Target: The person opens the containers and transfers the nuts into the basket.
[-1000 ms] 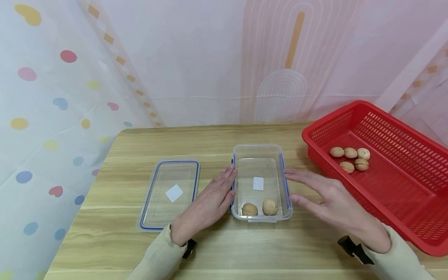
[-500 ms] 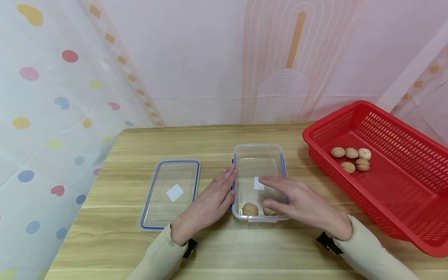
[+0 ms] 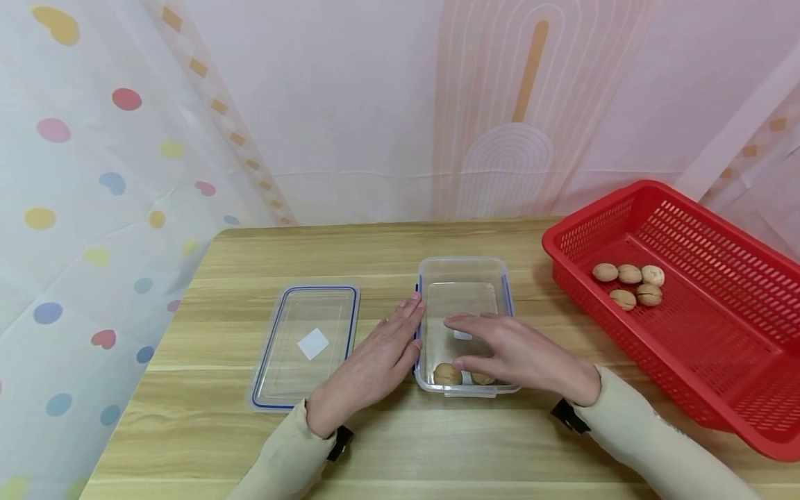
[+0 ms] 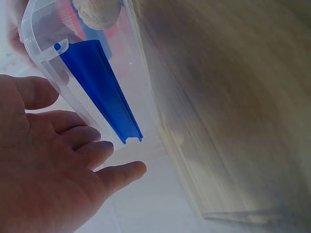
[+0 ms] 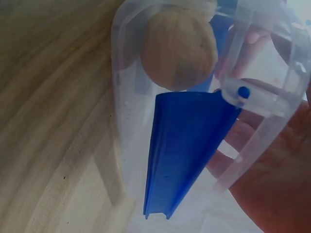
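Observation:
A clear plastic food container with blue side latches stands on the wooden table. Two walnuts lie at its near end: the left walnut shows well, the right walnut is partly covered by my right hand. That hand reaches over the container from the right, thumb and fingers apart, with nothing seen between them. Along the container's left side lies my left hand, fingers extended, fingertips right at the rim. In the left wrist view a blue latch hangs down beside the fingers; the right wrist view shows another latch.
Left of the container lies its clear lid with a blue seal and a white sticker. At the right a red basket holds several walnuts at its left end. A patterned cloth hangs behind the table.
My right hand has moved left from the container's right edge to over its inside, now overlapping the right walnut and the sticker. The left hand has stayed in place.

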`<state>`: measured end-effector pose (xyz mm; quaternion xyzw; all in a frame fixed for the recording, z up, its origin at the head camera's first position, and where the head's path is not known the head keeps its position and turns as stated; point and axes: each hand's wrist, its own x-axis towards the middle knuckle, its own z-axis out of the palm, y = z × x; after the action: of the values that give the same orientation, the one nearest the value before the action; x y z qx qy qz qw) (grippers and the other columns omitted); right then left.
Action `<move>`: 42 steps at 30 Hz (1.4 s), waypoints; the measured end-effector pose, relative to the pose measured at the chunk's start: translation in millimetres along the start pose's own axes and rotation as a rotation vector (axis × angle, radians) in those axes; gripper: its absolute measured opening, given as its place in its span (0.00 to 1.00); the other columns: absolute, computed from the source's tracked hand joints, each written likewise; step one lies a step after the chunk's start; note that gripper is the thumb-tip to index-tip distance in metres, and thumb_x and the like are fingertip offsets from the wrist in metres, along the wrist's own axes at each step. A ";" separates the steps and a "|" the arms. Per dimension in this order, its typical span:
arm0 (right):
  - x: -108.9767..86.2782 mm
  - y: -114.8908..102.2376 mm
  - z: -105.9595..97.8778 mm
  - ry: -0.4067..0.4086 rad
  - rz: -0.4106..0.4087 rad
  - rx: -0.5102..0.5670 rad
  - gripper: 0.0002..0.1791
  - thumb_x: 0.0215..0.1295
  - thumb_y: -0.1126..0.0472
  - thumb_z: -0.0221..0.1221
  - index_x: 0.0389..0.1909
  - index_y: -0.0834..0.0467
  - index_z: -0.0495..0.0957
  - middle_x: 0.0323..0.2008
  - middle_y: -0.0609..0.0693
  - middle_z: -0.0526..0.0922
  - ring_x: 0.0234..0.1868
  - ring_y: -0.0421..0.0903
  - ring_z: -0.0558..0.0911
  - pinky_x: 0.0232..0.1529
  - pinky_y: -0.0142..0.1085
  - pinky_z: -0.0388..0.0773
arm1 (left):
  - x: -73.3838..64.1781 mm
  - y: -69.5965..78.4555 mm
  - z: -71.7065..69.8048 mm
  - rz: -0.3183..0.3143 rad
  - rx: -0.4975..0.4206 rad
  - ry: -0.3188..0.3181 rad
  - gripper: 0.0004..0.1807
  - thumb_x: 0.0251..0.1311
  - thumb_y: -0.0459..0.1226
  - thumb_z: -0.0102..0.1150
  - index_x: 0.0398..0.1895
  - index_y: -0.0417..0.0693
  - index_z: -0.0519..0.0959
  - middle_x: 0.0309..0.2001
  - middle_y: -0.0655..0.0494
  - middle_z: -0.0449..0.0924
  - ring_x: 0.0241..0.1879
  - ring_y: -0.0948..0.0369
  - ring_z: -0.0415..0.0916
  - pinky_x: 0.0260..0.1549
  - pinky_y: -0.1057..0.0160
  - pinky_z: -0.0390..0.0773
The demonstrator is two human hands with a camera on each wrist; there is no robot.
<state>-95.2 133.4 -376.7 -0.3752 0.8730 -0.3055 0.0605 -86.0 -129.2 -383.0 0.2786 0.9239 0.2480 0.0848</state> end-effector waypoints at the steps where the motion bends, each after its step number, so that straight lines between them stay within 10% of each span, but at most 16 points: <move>1: 1.2 0.3 0.0 -0.013 0.004 0.000 0.33 0.71 0.46 0.65 0.69 0.62 0.76 0.66 0.55 0.80 0.66 0.54 0.79 0.66 0.52 0.74 | 0.1 0.0 0.0 0.000 -0.001 0.000 0.31 0.82 0.41 0.43 0.82 0.41 0.54 0.83 0.52 0.45 0.81 0.55 0.45 0.74 0.40 0.57; 13: 15.8 -0.1 2.5 -0.177 -0.020 -0.019 0.32 0.69 0.46 0.67 0.66 0.63 0.78 0.63 0.53 0.83 0.63 0.48 0.81 0.68 0.52 0.72 | -0.3 0.4 -0.1 -0.008 0.000 -0.006 0.32 0.82 0.42 0.43 0.82 0.42 0.53 0.83 0.53 0.44 0.81 0.55 0.44 0.75 0.41 0.57; 27: 22.3 0.2 7.4 -0.294 -0.057 -0.098 0.22 0.67 0.53 0.70 0.59 0.57 0.85 0.48 0.44 0.89 0.41 0.34 0.83 0.48 0.37 0.83 | -0.2 0.2 -0.3 -0.005 -0.003 -0.004 0.32 0.82 0.42 0.43 0.82 0.42 0.53 0.83 0.52 0.45 0.81 0.55 0.44 0.75 0.42 0.57; 42: 22.9 -0.1 11.0 -0.315 -0.093 -0.133 0.17 0.66 0.55 0.71 0.55 0.51 0.88 0.47 0.37 0.88 0.47 0.33 0.83 0.50 0.38 0.82 | 0.5 -0.2 0.7 -0.002 -0.011 -0.005 0.32 0.82 0.41 0.43 0.82 0.41 0.53 0.83 0.51 0.45 0.81 0.55 0.44 0.74 0.41 0.57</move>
<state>-107.6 112.2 -382.7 -0.4615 0.8528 -0.1872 0.1573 -86.3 -128.7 -383.8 0.2776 0.9226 0.2525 0.0889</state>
